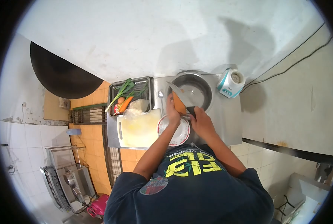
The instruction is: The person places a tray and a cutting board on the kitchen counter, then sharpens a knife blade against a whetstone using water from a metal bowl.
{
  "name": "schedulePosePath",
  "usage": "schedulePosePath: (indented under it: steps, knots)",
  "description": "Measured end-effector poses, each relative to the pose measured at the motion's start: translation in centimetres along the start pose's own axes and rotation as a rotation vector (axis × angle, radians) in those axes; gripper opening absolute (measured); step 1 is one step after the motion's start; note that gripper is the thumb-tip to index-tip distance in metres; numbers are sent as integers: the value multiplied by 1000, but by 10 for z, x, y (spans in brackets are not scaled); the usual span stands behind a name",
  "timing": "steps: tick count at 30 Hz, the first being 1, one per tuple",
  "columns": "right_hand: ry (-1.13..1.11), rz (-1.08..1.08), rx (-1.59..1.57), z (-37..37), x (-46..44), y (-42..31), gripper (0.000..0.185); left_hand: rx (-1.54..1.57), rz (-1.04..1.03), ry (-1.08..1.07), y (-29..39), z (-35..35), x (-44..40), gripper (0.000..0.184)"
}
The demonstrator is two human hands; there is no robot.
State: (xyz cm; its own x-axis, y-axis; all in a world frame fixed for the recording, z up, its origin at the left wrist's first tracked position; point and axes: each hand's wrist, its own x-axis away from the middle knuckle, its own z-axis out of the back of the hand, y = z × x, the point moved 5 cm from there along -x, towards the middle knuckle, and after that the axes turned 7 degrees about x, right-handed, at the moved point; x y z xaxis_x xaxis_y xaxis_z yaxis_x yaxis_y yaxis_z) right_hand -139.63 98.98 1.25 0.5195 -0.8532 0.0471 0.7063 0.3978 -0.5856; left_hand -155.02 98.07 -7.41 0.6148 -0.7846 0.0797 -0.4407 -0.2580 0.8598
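Observation:
My left hand (173, 113) is closed around a thick orange piece (179, 104) that looks like carrot. In my right hand (203, 124) is a knife (176, 89), gripped by its black handle. Its broad blade points up and left, beside the orange piece; whether it touches cannot be made out. Both hands are over the near edge of a large metal pot (210, 84). Just below them stands a white plate (181, 135) with a red patterned rim, partly covered by my left forearm.
Left of the plate lies a white cutting board (131, 139). Behind it, a metal tray (150, 85) holds green onions, a carrot, an egg and a plastic bag. A spoon (160, 95) lies between tray and pot. A white and teal blender base (227, 89) stands right, its cord along the wall.

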Motion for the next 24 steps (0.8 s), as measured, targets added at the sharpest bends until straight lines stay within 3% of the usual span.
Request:
schedulePosePath:
  steps: [3,12,14,17,20,21,24]
  knots:
    - [-28,33,-13,-2,17,0,29,76,126,39,-10,8,-7,38]
    - [-84,31,-38,24,70,9,30,-13,-21,49,-10,22,-19,36]
    - [-39,67,-69,38,79,11,30,9,-6,49,-19,23,-27,37]
    - [-155,-28,-87,68,82,18,33,108,113,104,9,11,-23,38]
    - [-262,-170,-305,69,79,34,35,54,133,86,10,13,-29,39]
    - [-147,-77,-456,59,75,38,31,37,122,92,-1,19,-30,39]
    - [-364,-292,-862,40,48,25,28,58,71,80,-3,6,-19,39]
